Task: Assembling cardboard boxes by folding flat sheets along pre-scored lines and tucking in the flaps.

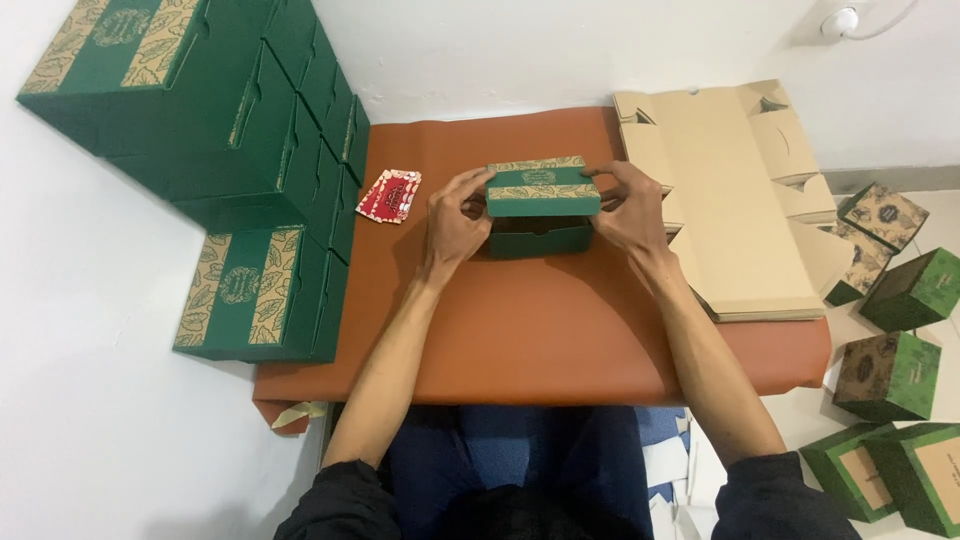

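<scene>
A small green box [541, 210] with a tan leaf-patterned lid stands in the middle of an orange-brown table [540, 330]. Its lid is part way raised above the body. My left hand [456, 215] grips the box's left end, fingers on the lid. Gripping the right end is my right hand [628, 205], thumb and fingers curled over the lid's edge. Both forearms reach in from the bottom of the view.
A stack of finished green boxes [240, 150] fills the left side against the wall. Red patterned cards [391, 195] lie beside the stack. Flat tan cardboard blanks [735, 200] are piled at the right. Several green boxes [890, 375] lie on the floor at the right.
</scene>
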